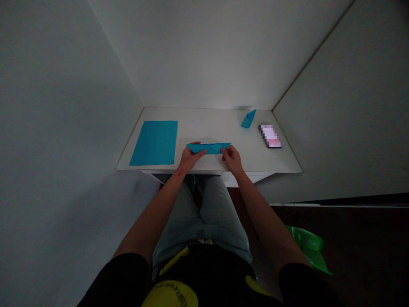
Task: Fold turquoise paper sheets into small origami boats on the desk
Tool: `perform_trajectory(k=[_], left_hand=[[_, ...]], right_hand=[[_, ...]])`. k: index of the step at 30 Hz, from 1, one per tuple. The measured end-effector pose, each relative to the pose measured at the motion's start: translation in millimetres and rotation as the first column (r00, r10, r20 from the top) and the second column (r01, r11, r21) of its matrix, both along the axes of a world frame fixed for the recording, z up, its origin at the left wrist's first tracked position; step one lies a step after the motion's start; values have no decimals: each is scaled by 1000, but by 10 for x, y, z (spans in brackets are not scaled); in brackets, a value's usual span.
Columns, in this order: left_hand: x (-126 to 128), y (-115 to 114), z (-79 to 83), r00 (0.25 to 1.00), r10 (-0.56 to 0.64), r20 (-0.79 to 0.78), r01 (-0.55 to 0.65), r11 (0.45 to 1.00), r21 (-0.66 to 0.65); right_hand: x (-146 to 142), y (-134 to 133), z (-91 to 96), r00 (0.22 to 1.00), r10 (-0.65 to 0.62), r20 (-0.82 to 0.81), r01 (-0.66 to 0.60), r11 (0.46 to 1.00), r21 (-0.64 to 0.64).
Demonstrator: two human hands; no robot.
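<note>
Between my two hands is a folded blue paper boat (212,148), long and narrow with pointed ends, held just over the front part of the white desk. My left hand (191,157) grips its left end, thumb on the near side and fingers behind. At the right end, my right hand (231,158) pinches the near edge between thumb and fingers. A second folded blue paper piece (248,119) with a raised point stands at the back right of the desk. Flat on the left side lies a blue paper sheet (155,143).
The white desk (207,121) is hemmed in by walls at the back and both sides. A phone (270,136), its screen blurred out, lies at the right. On the dark floor at lower right is a green plastic object (308,243). My legs are at the desk's front edge.
</note>
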State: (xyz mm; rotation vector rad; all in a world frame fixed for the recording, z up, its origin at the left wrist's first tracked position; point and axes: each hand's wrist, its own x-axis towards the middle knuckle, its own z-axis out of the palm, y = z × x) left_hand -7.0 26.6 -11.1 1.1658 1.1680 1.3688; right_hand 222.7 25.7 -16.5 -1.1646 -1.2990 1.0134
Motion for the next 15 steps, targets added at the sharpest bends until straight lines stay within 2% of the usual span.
perform_trajectory(k=[4, 7, 9, 12, 15], left_hand=[[11, -65, 115, 991, -62, -120, 63, 998, 6], [20, -69, 132, 984, -107, -140, 109, 994, 9], [20, -64, 118, 977, -125, -173, 123, 992, -19], [10, -57, 91, 971, -80, -227, 64, 995, -80], [3, -46, 76, 974, 19, -225, -41, 995, -93]], right_hand=[[28, -21, -12, 997, 63, 47, -61, 997, -50], [51, -37, -7, 981, 129, 148, -117, 989, -89], [56, -44, 11, 974, 123, 190, -108, 990, -87], [54, -56, 58, 968, 92, 235, -77, 994, -76], [56, -70, 109, 946, 76, 314, -38, 991, -128]])
